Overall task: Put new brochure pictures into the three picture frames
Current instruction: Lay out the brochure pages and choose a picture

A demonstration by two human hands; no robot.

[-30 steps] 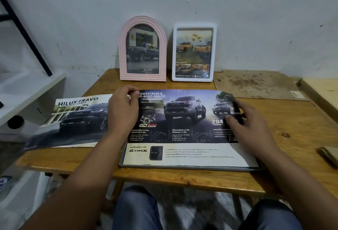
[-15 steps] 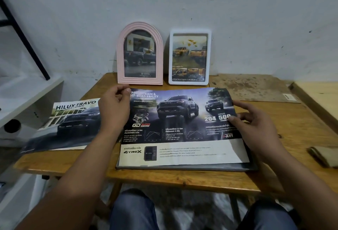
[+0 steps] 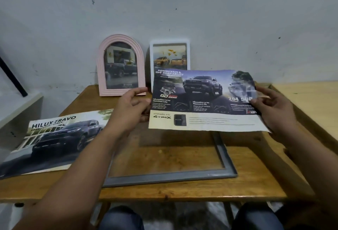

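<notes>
A brochure page [image 3: 203, 99] showing dark pickup trucks is held up above the table. My left hand [image 3: 131, 105] pinches its left edge and my right hand [image 3: 270, 105] pinches its right edge. Below it a grey rectangular frame [image 3: 182, 176] lies flat on the wooden table [image 3: 256, 184], with the wood visible through it. A pink arched frame [image 3: 121, 65] and a white rectangular frame [image 3: 170, 54] stand against the wall, each holding a truck picture. The page hides the white frame's lower part.
A brochure titled HILUX TRAVO [image 3: 54, 138] lies at the table's left edge. A white shelf [image 3: 16, 112] and a black bar [image 3: 11, 76] stand at the left. A lighter wooden surface [image 3: 311, 98] adjoins the table on the right.
Both hands have lifted the brochure page off the grey frame and raised it toward the wall. The grey frame is now uncovered.
</notes>
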